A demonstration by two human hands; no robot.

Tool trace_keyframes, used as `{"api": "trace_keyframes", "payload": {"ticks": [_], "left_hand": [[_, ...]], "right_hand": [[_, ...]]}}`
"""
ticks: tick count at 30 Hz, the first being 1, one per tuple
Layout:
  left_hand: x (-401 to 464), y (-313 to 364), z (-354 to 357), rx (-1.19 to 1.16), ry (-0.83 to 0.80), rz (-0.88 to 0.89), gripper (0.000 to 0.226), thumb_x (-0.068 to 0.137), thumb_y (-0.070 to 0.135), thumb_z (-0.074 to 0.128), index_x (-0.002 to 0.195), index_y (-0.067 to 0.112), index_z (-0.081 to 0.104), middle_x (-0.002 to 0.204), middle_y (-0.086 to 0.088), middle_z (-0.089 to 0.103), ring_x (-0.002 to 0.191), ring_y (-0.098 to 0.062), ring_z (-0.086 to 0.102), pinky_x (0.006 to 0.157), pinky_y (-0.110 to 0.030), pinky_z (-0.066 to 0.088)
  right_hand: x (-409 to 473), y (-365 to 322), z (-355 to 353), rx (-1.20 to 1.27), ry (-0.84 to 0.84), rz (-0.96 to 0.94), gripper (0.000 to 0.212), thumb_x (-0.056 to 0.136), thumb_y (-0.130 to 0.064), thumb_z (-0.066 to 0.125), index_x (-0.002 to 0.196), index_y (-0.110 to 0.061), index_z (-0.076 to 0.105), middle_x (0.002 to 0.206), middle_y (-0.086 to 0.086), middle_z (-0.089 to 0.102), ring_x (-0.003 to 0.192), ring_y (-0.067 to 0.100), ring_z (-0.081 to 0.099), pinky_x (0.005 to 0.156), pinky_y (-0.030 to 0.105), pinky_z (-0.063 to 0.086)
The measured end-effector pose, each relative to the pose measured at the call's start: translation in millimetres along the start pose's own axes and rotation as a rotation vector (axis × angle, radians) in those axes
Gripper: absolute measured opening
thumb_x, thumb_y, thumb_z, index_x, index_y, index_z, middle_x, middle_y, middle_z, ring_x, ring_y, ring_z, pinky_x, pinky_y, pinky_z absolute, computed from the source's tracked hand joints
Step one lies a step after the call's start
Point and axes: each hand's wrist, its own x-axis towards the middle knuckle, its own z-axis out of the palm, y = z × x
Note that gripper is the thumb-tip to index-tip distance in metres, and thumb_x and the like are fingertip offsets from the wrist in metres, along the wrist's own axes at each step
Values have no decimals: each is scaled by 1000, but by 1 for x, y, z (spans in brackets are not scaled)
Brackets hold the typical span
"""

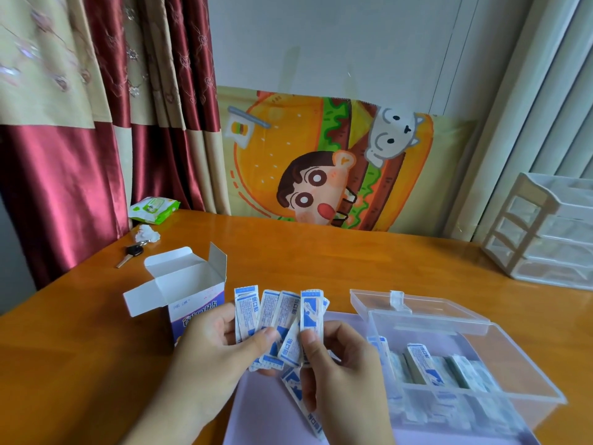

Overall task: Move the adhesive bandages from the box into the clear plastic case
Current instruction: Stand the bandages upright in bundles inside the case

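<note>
Above the bench (321,252), a fan of bandages sits in both hands, with the case off to the right.

The left hand (211,351) pinches the spread adhesive bandages (279,319), their long axes near upright; the right hand (340,364) grips the rightmost wrappers by thumb and fingers. The clear plastic case (449,364) lies open just beside the right hand, which is nearer it, already partly filled. The box (189,293) stands open behind the left hand.
</note>
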Motion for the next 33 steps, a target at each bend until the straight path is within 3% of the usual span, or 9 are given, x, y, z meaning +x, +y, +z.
{"api": "trace_keyframes", "payload": {"ticks": [10, 16, 19, 23, 27, 30, 33], "left_hand": [[-1, 0, 2, -41, -7, -14, 25, 84, 14, 78, 109, 14, 76, 96, -4, 81, 86, -29, 79, 70, -54, 64], [-2, 2, 4, -93, -81, -38, 32, 83, 15, 76, 115, 12, 74, 101, -7, 81, 91, -30, 78, 71, -47, 65], [-3, 0, 6, -74, -91, -33, 32, 83, 10, 77, 115, 13, 75, 101, -6, 81, 93, -27, 78, 74, -45, 65], [1, -4, 2, -17, 4, -12, 25, 87, 1, 76, 109, 12, 75, 95, -3, 81, 83, -27, 79, 61, -43, 64], [7, -5, -5, 71, 95, 6, 22, 89, -1, 74, 105, 15, 75, 91, 5, 81, 79, -23, 78, 54, -37, 62], [7, -5, -6, 137, 49, 20, 21, 89, 3, 76, 102, 19, 75, 90, 7, 80, 80, -22, 78, 55, -37, 62], [5, -4, -6, 183, -23, 21, 16, 86, 9, 80, 96, 20, 76, 87, 3, 80, 77, -26, 77, 57, -43, 63]], "right_hand": [[-2, 0, 2, 114, 20, 66, 22, 99, -9, 66, 84, 5, 61, 62, 29, 63, 39, 25, 48, 35, 26, 35], [-2, 11, 8, -7, 159, -36, 27, 96, -18, 71, 72, -8, 62, 57, 13, 65, 39, 22, 53, 47, 30, 40], [-3, 11, 10, -31, 154, -31, 26, 95, -19, 71, 72, -9, 64, 56, 9, 66, 39, 19, 56, 43, 27, 40], [-4, 7, 9, -37, 139, -44, 17, 96, -16, 70, 79, -15, 69, 65, 6, 72, 45, 19, 58, 42, 26, 42], [-6, 7, 6, -196, 216, -225, 16, 94, -21, 71, 79, -22, 67, 70, -4, 72, 60, 14, 64, 59, 37, 53], [-3, -1, 1, -403, 233, -474, 13, 88, -21, 71, 79, -28, 66, 98, -12, 69, 91, 12, 66, 72, 18, 47], [3, -4, -3, -567, 123, -557, 28, 84, -7, 77, 75, -28, 62, 129, -19, 61, 123, -1, 54, 90, 6, 37]]}}
